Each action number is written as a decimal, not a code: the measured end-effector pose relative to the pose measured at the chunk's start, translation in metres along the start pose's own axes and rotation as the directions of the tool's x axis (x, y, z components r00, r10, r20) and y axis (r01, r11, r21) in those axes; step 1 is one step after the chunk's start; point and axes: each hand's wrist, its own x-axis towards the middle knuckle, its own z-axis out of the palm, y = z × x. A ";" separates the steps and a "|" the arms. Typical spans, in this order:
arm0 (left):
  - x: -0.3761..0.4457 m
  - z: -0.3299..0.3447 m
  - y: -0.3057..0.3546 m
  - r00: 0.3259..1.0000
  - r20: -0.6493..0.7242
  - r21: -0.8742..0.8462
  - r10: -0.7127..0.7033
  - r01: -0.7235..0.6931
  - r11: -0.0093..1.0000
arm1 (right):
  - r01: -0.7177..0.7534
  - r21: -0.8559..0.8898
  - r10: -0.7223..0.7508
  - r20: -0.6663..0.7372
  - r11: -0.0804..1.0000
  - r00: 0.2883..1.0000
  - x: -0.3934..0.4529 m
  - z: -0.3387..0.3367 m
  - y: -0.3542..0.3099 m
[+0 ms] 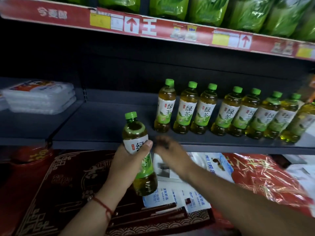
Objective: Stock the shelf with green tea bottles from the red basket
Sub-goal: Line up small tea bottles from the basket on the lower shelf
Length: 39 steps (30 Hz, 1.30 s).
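Left hand (pixel 131 160) grips a green tea bottle (pixel 138 150) for shelving beside the row's leftmost bottle (pixel 165 106) on the shelf (pixel 102 126); blurred right hand (pixel 170 154) looks empty.

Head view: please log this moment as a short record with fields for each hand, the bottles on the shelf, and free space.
left hand: grips one green tea bottle by its label, below the shelf edge
right hand: blurred, near the shelf edge, holds nothing visible
row of bottles: eight in view, upright, labels forward, on the right part of the shelf
free space: bare shelf left of the row
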 end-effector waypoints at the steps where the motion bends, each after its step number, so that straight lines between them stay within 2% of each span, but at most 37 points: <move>1: -0.003 0.000 0.000 1.000 0.016 -0.004 -0.007 0.007 1.000 | -0.042 0.043 0.038 0.105 0.998 0.994 -0.020 0.006 0.005; 3: -0.009 -0.001 -0.001 0.998 0.054 -0.003 -0.022 0.022 1.000 | -0.088 0.129 0.054 0.246 0.988 0.968 -0.054 0.017 0.012; 4: -0.013 -0.001 -0.001 0.997 0.075 0.004 -0.034 0.033 0.999 | -0.079 0.157 0.036 0.259 0.984 0.965 -0.064 0.020 0.017; 8: -0.026 -0.001 -0.004 0.991 0.116 0.017 -0.067 0.065 0.998 | -0.062 0.173 0.034 0.159 0.983 0.987 -0.080 0.028 0.031; 12: -0.032 -0.004 -0.004 0.990 0.125 0.018 -0.063 0.061 0.998 | -0.026 0.083 0.015 0.126 0.996 0.992 -0.084 0.030 0.030; 16: -0.033 -0.008 -0.001 0.991 0.132 0.095 0.025 -0.038 0.995 | 0.057 -0.070 -0.047 0.128 0.996 0.991 -0.078 0.026 0.023; 19: -0.036 -0.013 0.003 0.989 0.119 0.245 0.091 -0.118 0.962 | 0.103 -0.056 -0.097 0.095 0.993 0.991 -0.069 0.023 0.020; 22: -0.044 -0.012 0.015 0.963 0.184 0.424 0.196 -0.258 0.868 | 0.127 -0.020 -0.127 0.007 0.992 0.992 -0.045 0.015 0.020; 25: -0.045 -0.010 0.018 0.924 0.217 0.639 0.314 -0.378 0.670 | 0.154 -0.043 -0.158 -0.124 0.987 0.980 -0.010 0.004 0.017; 27: -0.040 -0.010 0.013 0.908 0.215 0.745 0.359 -0.391 0.540 | 0.150 -0.007 -0.148 -0.200 0.989 0.969 0.017 -0.004 0.015; 31: -0.032 -0.003 0.002 0.923 0.252 0.884 0.292 -0.342 0.318 | 0.150 -0.057 -0.160 -0.277 0.987 0.947 0.060 -0.016 0.019; 34: -0.033 0.006 -0.002 0.911 0.307 0.890 0.276 -0.377 0.257 | 0.162 -0.100 -0.184 -0.268 0.982 0.946 0.076 -0.019 0.026; 39: -0.033 0.018 -0.011 0.895 0.366 0.873 0.257 -0.425 0.238 | 0.149 -0.140 -0.181 -0.259 0.979 0.949 0.099 -0.017 0.037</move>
